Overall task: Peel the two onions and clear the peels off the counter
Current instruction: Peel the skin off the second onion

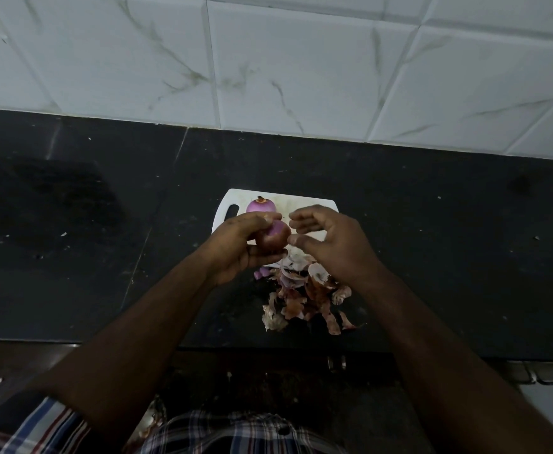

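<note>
While the left hand [235, 247] grips the half-peeled onion [273, 239] mid-frame, I'd have the loosely curled, empty right hand [330, 240] pinch the brown skin and strip downward.

Your dark counter [432, 244] carries a white cutting board [301, 204] and, just beside it, an onion-peel pile [304, 299].

In my left hand [235, 249] sits a half-peeled purple onion [273, 239], smooth flesh above papery brown skin, over a matt white plastic cutting board [227, 204], dry, crinkled brown-and-purple onion peels [301, 296], a dark speckled stone counter [432, 240] and glossy white marbled wall tiles [301, 77].
</note>
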A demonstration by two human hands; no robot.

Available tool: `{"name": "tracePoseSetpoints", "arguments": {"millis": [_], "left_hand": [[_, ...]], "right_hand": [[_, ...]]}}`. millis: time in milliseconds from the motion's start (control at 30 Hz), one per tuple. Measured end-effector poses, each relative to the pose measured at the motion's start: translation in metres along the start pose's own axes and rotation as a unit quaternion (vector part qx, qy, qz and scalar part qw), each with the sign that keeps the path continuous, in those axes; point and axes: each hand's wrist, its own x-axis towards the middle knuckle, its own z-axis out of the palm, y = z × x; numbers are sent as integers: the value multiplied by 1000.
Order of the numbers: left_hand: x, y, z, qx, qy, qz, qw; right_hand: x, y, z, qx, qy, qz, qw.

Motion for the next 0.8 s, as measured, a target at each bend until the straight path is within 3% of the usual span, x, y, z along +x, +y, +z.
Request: {"name": "tracePoseSetpoints", "arguments": {"millis": [133,467,800], "left_hand": [[-3,2,3,8,-15,-3,1000],[-4,3,8,19,-23,12,999],[-3,4,12,46,-43,31,998]], "right_hand": [[6,-9,7,6,-62,5,998],[9,-9,14,6,-61,-39,997],[11,-8,10,-15,-67,-22,997]]}}
